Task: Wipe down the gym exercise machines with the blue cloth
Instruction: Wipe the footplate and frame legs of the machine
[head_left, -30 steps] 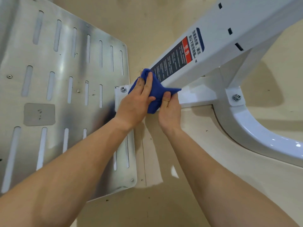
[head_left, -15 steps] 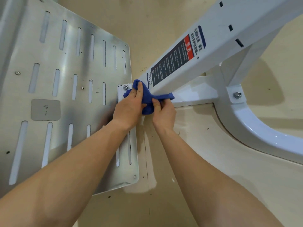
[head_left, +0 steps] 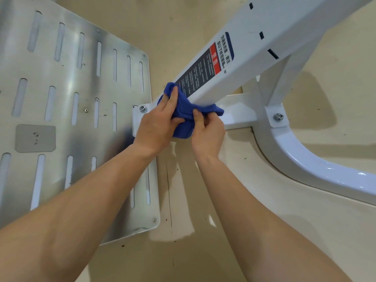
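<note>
Beige gym flooring (head_left: 203, 251) below, flecked with dirt. Looking down past two bare forearms toward the foot of a machine. Curling the left hand (head_left: 156, 123) over the blue cloth (head_left: 187, 107), laying the fingers long across the wad and pressing it onto the sloping white beam (head_left: 254, 47). Pinching the cloth's loose tail with the right hand (head_left: 207, 131), closing the thumb against curled fingers just under the beam's lower edge. Wrapping the cloth around the beam's bottom end, touching the lower edge of the warning label (head_left: 205, 72).

Having dropped down beside the mounting bolt (head_left: 143, 108) half a second back, now riding up again onto the label's end, much as a second ago. Judging from that back-and-forth, scrubbing the joint in short strokes and not yet travelling up the beam.

Leaving the slotted metal plate (head_left: 61, 98) alongside untouched. Farther off, probably still needing the cloth: the upper beam and the curved base tube (head_left: 305, 159).
</note>
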